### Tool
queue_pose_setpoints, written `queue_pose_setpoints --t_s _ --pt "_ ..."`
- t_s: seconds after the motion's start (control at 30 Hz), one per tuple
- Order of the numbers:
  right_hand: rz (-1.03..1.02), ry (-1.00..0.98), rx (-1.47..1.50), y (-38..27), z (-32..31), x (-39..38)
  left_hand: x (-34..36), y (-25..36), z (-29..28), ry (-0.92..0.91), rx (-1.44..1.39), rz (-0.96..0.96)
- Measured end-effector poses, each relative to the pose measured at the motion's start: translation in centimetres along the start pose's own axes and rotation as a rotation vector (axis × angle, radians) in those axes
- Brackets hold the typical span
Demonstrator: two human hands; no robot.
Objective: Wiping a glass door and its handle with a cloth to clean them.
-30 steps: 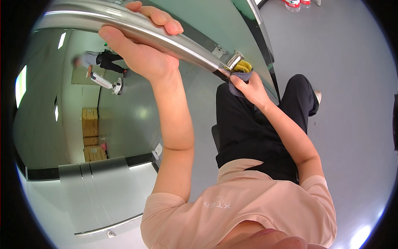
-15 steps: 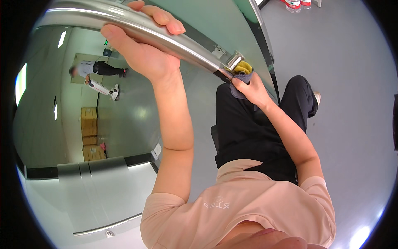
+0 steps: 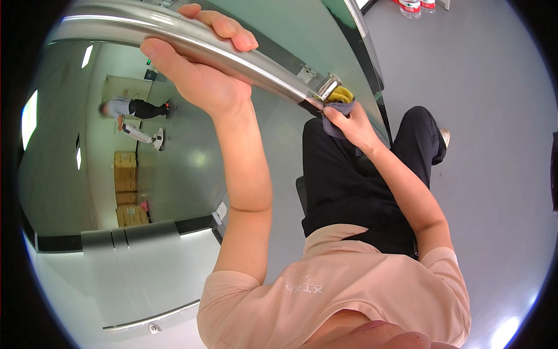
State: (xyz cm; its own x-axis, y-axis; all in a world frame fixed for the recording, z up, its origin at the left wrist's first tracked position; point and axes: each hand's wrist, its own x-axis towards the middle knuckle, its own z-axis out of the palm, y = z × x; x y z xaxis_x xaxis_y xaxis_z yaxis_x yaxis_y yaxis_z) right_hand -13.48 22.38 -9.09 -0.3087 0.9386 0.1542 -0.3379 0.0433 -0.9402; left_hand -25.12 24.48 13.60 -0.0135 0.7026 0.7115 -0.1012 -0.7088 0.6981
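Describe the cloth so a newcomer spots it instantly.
Follow the long, shiny, tubular metal bar at upper left down to its lower right end. There, the person's right hand grips the soft grey-and-yellow cloth. Its bright yellow folds set it apart from the short silver metal cylinder and black fabric trousers.

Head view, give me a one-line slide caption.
Left grip around a metal bar, right grip holding a grey and yellow cloth near the bar's end.
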Motion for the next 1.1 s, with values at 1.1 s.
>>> queue_pose_setpoints --t_s 1.1 --pt "0.037 -0.175 0.024 0.3 -1.6 -0.1 -0.1 0.0 1.9 0.077 0.098 0.008"
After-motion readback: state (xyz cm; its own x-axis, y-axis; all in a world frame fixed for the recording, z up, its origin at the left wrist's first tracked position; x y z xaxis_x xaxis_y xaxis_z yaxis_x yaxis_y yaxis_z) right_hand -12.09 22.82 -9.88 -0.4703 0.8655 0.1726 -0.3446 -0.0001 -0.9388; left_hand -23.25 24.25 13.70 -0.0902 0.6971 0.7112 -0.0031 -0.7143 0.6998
